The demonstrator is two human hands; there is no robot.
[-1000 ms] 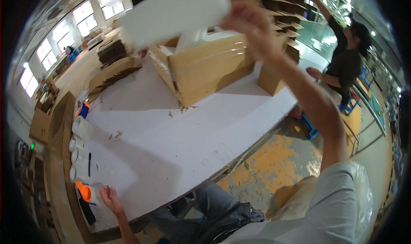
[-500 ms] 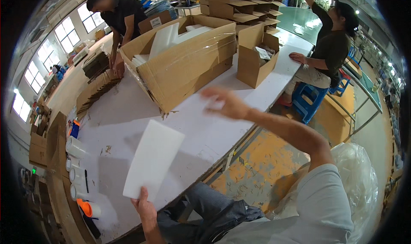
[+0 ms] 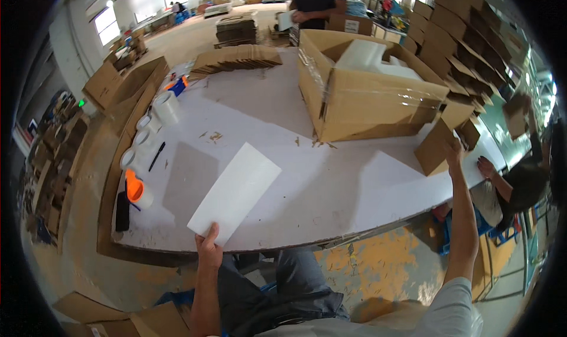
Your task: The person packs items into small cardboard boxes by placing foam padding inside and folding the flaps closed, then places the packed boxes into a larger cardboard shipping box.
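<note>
A white rectangular foam sheet [image 3: 239, 186] is held at its lower end by my left hand [image 3: 210, 246], thumb on top and the other fingers beneath. It slants up and to the right over the table. Far out to the right, my right hand [image 3: 455, 152] is closed on the near upper edge of a small open cardboard box [image 3: 434, 148]. The contents of that box are mostly hidden. Just left of it stands a large open carton [image 3: 378, 108] with clear tape on its side and white foam pieces [image 3: 363, 56] inside.
Tape rolls [image 3: 167, 109], a black pen [image 3: 157, 156] and an orange tape dispenser [image 3: 135, 188] line the left side of the white table [image 3: 266, 219]. Flattened cardboard [image 3: 236, 59] lies at the far edge. One co-worker [image 3: 316, 6] stands behind; another [image 3: 525, 180] sits at right.
My right hand has travelled right, from above the table to the small box, and closed on its edge. The view has swung left; my left hand still holds the foam sheet.
</note>
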